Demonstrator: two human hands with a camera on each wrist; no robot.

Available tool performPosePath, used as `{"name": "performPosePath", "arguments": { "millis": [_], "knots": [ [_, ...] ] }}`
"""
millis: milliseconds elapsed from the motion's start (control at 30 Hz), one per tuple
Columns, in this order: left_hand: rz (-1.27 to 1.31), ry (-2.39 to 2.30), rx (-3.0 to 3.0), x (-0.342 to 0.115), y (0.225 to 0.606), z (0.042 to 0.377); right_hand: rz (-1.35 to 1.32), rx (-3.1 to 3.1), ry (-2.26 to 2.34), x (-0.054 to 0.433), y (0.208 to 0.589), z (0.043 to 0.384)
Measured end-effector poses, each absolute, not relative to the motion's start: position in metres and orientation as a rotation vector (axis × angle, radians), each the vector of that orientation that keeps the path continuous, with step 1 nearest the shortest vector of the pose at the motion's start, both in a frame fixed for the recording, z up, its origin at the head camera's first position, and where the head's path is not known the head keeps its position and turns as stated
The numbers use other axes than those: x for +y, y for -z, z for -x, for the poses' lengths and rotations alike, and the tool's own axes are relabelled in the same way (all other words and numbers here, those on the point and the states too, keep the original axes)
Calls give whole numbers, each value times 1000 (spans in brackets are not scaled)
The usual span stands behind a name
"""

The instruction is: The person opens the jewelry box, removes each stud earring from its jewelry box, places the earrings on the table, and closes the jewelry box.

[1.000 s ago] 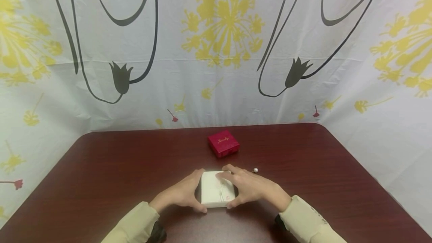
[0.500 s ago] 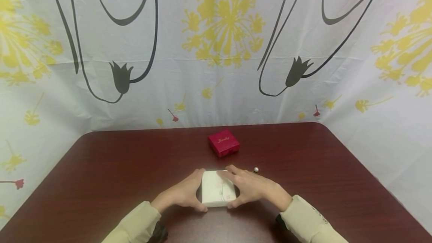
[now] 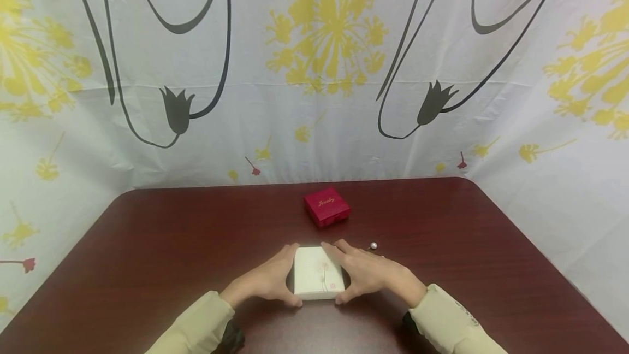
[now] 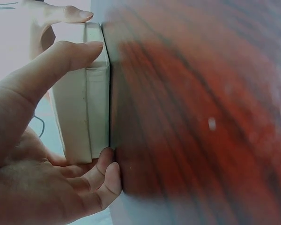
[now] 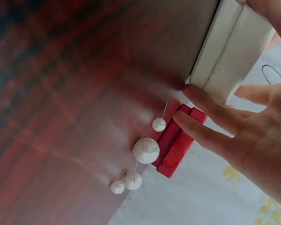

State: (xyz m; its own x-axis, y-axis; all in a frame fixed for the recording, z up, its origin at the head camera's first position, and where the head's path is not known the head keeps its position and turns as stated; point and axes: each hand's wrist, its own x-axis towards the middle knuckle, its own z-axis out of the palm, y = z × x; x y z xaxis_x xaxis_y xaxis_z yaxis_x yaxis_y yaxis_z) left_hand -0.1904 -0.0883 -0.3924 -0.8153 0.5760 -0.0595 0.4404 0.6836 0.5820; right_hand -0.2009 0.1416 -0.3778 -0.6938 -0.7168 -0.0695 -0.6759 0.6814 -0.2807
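A small white lidded box [image 3: 318, 273], with a faint flower drawing and a tiny red stamp on top, lies flat on the dark red table. My left hand [image 3: 269, 276] grips its left side, thumb at the near corner and fingers at the far one. From the right, my right hand [image 3: 369, 270] holds the box, thumb at the near corner, index finger at the far edge. The left wrist view shows the seam between lid and base running along the box's side [image 4: 97, 110]. Two fingers [image 5: 203, 133] of the right hand extend past the box.
Behind the hands stands a red jewelry box [image 3: 326, 207] with gold lettering. Several pearls on thin metal stems lie just beyond the right hand, one large pearl [image 5: 146, 150] among them. A patterned white curtain [image 3: 314, 141] hangs behind the wooden table [image 3: 196, 234].
My right index finger has shifted from the top of the lid to the box's far edge. The left hand keeps its hold, and the box stays in place.
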Motion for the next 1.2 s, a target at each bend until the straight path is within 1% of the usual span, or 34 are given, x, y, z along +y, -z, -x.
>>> {"name": "performPosePath", "arguments": {
  "millis": [267,500,867,1200],
  "knots": [
    [-892,-879,2707,-91,394,195,1210,2714,394,139,378,208],
    [-886,-972,2777,-102,394,205,1178,2757,429,129,375,220],
    [-725,-1035,2905,-118,394,228,1122,2839,556,104,373,240],
    [-479,-1097,2963,-127,394,241,1084,2925,743,80,375,257]
  ]
}}
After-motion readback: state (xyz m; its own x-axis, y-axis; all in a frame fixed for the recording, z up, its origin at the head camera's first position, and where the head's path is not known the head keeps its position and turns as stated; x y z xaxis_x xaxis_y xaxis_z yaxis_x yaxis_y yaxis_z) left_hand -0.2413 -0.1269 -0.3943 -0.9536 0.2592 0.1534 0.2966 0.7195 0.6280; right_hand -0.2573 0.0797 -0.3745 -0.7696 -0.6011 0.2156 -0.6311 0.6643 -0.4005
